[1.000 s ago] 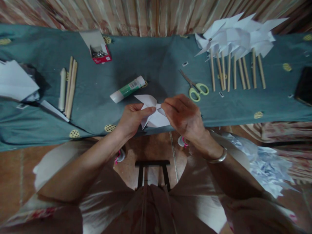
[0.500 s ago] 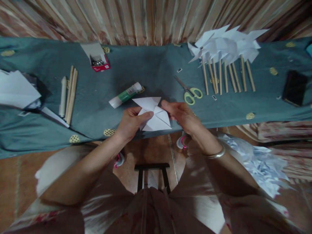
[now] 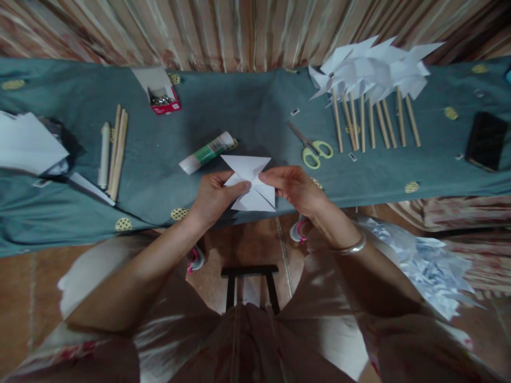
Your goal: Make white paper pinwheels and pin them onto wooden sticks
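A folded white paper (image 3: pixel 255 198) with pointed corners is held over the table's near edge. My left hand (image 3: pixel 215 197) grips its left side, thumb on top near the middle. My right hand (image 3: pixel 297 189) pinches its right side, with the thumb tip near the centre and the other fingers partly hidden. Just beyond the paper lies a green and white glue stick (image 3: pixel 206 152). Scissors with light green handles (image 3: pixel 310 146) rest open to the right of it.
White paper pinwheels (image 3: pixel 367 72) on sticks lie at the back right, a dark phone (image 3: pixel 486 141) beyond them. Further left are a red box of metal pins (image 3: pixel 165 102), wooden sticks (image 3: pixel 118 154) and white sheets (image 3: pixel 32 143). Crumpled paper (image 3: pixel 435 271) is at the lower right.
My right hand has moved slightly left onto the paper, its thumb now nearer the centre. The paper has turned a little, its upper flap shifting right.
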The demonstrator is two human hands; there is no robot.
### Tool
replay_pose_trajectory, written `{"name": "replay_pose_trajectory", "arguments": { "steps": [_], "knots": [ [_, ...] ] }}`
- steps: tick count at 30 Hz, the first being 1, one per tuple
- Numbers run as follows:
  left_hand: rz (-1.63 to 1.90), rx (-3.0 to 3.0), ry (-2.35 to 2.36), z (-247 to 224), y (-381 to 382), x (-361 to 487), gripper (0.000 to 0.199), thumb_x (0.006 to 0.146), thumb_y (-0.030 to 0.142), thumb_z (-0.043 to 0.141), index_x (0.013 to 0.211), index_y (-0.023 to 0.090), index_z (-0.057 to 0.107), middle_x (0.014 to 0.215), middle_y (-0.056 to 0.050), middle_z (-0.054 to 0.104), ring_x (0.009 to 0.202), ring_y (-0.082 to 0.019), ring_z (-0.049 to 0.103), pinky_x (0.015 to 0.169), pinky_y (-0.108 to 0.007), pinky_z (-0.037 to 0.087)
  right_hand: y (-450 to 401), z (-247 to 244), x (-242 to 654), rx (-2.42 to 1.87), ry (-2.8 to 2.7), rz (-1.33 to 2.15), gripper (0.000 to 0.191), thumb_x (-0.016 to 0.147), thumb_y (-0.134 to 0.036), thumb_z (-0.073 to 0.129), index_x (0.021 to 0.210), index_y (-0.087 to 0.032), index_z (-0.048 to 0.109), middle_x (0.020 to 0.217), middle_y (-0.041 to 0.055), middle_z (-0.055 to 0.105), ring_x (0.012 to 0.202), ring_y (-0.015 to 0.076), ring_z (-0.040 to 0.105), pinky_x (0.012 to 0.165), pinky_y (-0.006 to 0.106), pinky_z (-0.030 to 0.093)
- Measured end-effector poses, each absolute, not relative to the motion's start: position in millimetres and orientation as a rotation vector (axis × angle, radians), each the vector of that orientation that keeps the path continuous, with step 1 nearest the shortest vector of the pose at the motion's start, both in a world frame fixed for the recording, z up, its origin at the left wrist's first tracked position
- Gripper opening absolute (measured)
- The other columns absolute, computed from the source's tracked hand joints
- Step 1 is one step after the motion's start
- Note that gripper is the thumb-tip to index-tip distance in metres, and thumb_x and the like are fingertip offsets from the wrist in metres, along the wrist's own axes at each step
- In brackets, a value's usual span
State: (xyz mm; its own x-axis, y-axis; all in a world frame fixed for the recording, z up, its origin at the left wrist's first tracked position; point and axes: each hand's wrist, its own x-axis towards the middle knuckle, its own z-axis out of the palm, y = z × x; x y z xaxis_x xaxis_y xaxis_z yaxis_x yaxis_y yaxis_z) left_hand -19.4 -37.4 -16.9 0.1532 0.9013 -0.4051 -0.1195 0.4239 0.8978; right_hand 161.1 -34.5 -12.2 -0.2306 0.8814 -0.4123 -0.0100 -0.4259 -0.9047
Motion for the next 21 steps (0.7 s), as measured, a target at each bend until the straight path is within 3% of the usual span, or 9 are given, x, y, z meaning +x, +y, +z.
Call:
{"name": "replay_pose_trajectory", "arguments": {
  "steps": [9,21],
  "knots": [
    [0.837,0.822,1.220,-14.7,-38.0,-16.7,0.013,0.060,0.026,0.081,0.063,0.018,0.071,0.065,-0.002,0.071,0.059,-0.015,0.062,0.055,-0.026,0.047,-33.7,-11.4,163.6,-1.392,-1.215,1.652,0.039,0.074,-0.050,0.076,0.060,-0.017,0.061,0.054,-0.0044,0.051,0.052,0.0076,0.044,0.051,0.024,0.033],
    [0.819,0.782,1.184,-13.3,-37.8,-17.2,0.012,0.064,0.028,0.078,0.063,0.018,0.073,0.065,-0.004,0.072,0.057,-0.016,0.062,0.054,-0.026,0.047,-34.2,-6.8,163.7,-1.396,-1.250,1.628,0.051,0.070,-0.063,0.074,0.055,-0.018,0.053,0.053,-0.0042,0.047,0.052,0.0076,0.039,0.050,0.024,0.029]
  ]
}}
